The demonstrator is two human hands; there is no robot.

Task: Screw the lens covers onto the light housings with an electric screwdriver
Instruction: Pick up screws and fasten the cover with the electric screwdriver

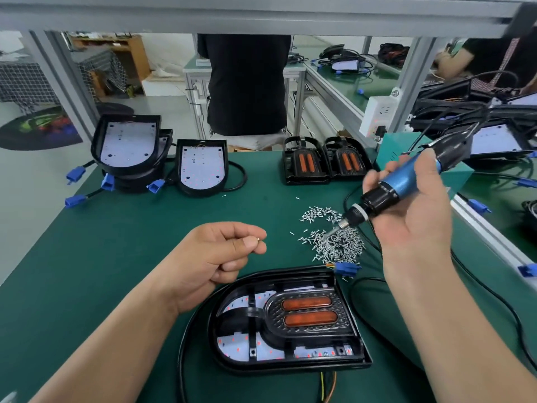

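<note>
Hands over a green table: left hand pinches one tiny screw; right hand grips the electric screwdriver, tip in the screw pile. Light housing with lens cover lies just below. The pinched screw could slip and drop into the housing.

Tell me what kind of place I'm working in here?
Most likely a lamp assembly line in a factory: a green-matted workbench on aluminium framing, a loose pile of screws, stacked light housings awaiting covers, and the right hand holding a corded electric screwdriver.
</note>
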